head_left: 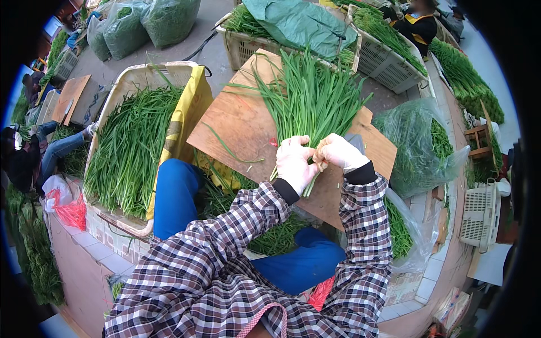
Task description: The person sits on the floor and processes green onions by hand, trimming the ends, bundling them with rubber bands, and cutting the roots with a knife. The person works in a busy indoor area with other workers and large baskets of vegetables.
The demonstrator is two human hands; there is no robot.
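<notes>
A thick bunch of long green leafy stalks, like Chinese chives (312, 97), lies fanned out over a wooden board (236, 118) in front of me. Both hands wear pale gloves. My left hand (296, 162) is closed around the bunch near its cut ends, which poke out below the palm. Right beside it, my right hand (338, 154) pinches at the stalks with bent fingers; what exactly lies between its fingertips is hidden. A small red tie (274, 142) and a few loose leaves rest on the board. Part of a flat grey object (356, 141) shows behind my right hand.
At left stands a plastic crate (91, 169) full of green stalks, a yellow sack over its edge. Further crates (236, 53) and a green sheet (300, 25) are ahead. A clear bag of greens (412, 148) sits at right. Other people sit at far left and upper right.
</notes>
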